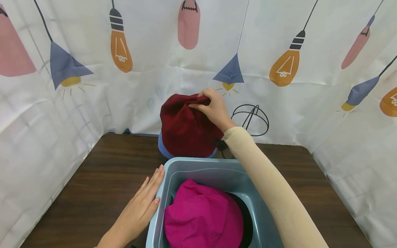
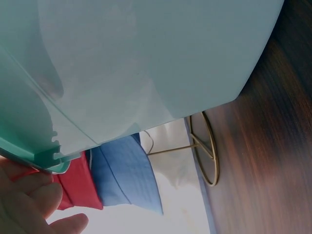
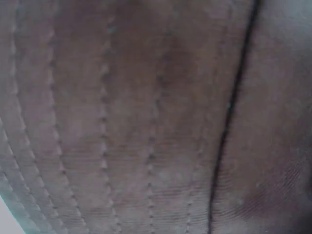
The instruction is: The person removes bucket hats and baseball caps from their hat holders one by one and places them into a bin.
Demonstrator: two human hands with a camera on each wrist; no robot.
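My right hand [image 1: 212,106] pinches the top of a dark red hat [image 1: 192,132], thumb on one side and fingers on the other. The red hat sits over a blue hat [image 1: 162,146], just behind the box [image 1: 211,175]. I think it is light and soft: the cloth bunches where I pinch, so it should flop, not break. That top fold looks like a good spot to hold, though the blue hat might cling. My left hand [image 1: 139,203] rests on the box's left edge, fingers straight. In the box lies a pink hat [image 1: 201,217], and something black [image 1: 245,217] peeks out beside it; I can't tell what. The near end of the box is cut off, and my sleeve [image 1: 263,165] hides its right side. My right wrist camera sees only blurry cloth [image 3: 131,122] with stitch lines, too close to tell whose.
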